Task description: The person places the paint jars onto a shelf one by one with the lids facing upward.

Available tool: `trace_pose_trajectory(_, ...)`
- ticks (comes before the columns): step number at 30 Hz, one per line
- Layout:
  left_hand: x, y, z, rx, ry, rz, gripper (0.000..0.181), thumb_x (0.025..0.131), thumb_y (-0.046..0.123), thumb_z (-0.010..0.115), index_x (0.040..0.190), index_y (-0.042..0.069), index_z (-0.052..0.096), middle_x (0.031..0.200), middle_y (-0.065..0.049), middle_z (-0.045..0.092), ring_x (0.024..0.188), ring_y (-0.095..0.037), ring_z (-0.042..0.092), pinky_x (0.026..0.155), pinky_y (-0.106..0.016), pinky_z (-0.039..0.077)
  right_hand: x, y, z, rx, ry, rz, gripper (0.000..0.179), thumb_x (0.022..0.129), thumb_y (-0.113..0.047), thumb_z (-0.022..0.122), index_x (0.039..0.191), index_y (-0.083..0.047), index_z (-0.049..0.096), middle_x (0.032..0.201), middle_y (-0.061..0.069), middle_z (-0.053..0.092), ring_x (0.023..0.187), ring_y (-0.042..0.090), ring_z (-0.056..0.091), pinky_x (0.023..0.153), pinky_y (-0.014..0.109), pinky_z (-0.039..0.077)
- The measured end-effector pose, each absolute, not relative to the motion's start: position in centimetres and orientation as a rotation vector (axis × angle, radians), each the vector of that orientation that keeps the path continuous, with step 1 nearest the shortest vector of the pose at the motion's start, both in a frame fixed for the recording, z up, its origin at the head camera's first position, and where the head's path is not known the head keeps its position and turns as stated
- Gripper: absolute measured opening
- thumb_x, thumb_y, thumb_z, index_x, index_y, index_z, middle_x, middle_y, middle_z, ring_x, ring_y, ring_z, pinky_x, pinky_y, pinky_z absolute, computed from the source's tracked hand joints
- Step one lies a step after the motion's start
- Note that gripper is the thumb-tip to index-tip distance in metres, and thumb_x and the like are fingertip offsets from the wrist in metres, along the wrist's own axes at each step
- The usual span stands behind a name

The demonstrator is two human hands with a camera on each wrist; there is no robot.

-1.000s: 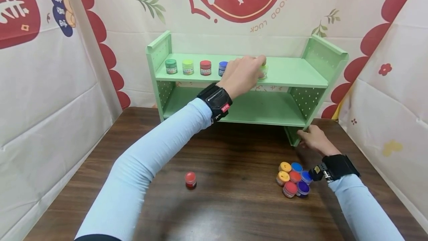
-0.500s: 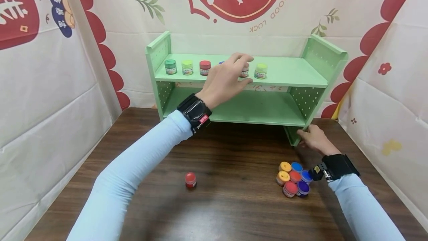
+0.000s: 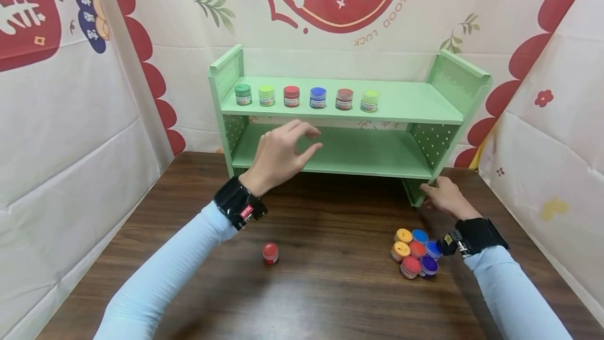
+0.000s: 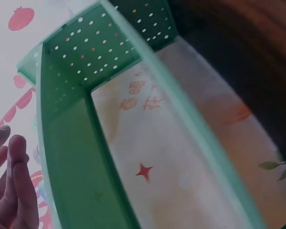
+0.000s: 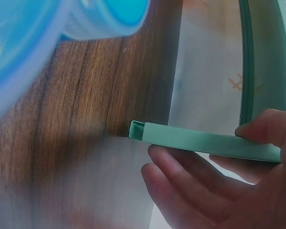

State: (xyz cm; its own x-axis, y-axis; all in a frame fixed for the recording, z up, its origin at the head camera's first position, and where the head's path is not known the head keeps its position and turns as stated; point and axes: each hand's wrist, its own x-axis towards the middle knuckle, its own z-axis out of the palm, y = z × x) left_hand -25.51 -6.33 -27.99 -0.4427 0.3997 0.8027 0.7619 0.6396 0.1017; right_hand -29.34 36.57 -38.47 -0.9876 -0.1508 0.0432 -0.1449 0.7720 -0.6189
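My left hand (image 3: 278, 156) hovers in front of the green shelf's lower board, thumb and fingers apart with nothing between them. In the left wrist view its fingers (image 4: 20, 186) show at the left edge, beside the shelf (image 4: 69, 157). My right hand (image 3: 445, 197) grips the lower right leg of the green shelf (image 3: 368, 151); in the right wrist view the thumb and fingers pinch the leg (image 5: 195, 138) from both sides. On the top board stands a row of small paint jars, from a dark green jar (image 3: 243, 95) at left to a lime jar (image 3: 369, 101) at right.
A lone red jar (image 3: 270, 253) stands on the dark wooden table (image 3: 321, 298). Several jars, among them a yellow jar (image 3: 400, 251) and a purple jar (image 3: 428, 266), cluster near my right wrist. Printed cloth (image 3: 160, 14) hangs behind and at both sides.
My left hand has let go of the lime jar at the row's right end and drawn back down and left from the top board. The right hand stays on the leg.
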Motion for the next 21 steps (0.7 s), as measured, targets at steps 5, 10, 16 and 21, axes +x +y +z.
trace_pose_trajectory(5, -24.1, -7.6, -30.5, -0.997, -2.190, -0.585, 0.018, 0.095, 0.024, 0.075, 0.108, 0.012, 0.073, 0.090, 0.002, 0.076, 0.058, -0.008, 0.055, 0.049, -0.022, 0.034, -29.3, 36.5, -38.7, -0.250, 2.943, -1.032, 0.040, 0.108, -0.021, 0.042, 0.120, 0.016, 0.052, 0.083, 0.023, 0.071, 0.065, 0.022, 0.070, 0.060, 0.036, 0.057)
trace_pose_trajectory(10, -22.8, -9.0, -32.7, -1.104, -2.461, -0.415, 0.020, 0.094, 0.035, 0.076, 0.108, 0.020, 0.073, 0.078, 0.012, 0.070, 0.064, -0.003, 0.060, 0.053, -0.022, 0.042, -29.2, 36.6, -38.6, -0.244, 2.953, -1.027, 0.037, 0.107, -0.020, 0.043, 0.115, 0.015, 0.053, 0.081, 0.022, 0.072, 0.064, 0.022, 0.070, 0.058, 0.034, 0.056)
trace_pose_trajectory(16, -21.6, -10.9, -34.6, -1.143, -2.820, -0.255, 0.029, 0.089, 0.049, 0.078, 0.103, 0.024, 0.075, 0.079, 0.016, 0.072, 0.073, -0.002, 0.066, 0.060, -0.025, 0.048, -29.3, 36.4, -38.3, -0.259, 2.950, -1.027, 0.039, 0.108, -0.020, 0.042, 0.118, 0.016, 0.053, 0.082, 0.022, 0.071, 0.062, 0.019, 0.069, 0.058, 0.034, 0.056)
trace_pose_trajectory(21, -20.7, -12.2, -35.9, -1.111, -3.017, -0.198, 0.038, 0.083, 0.059, 0.080, 0.093, 0.022, 0.076, 0.074, 0.017, 0.069, 0.067, -0.004, 0.061, 0.058, -0.026, 0.047, -29.4, 36.4, -38.2, -0.268, 2.955, -1.011, 0.039, 0.107, -0.020, 0.042, 0.114, 0.016, 0.054, 0.079, 0.021, 0.071, 0.060, 0.019, 0.068, 0.058, 0.035, 0.057)
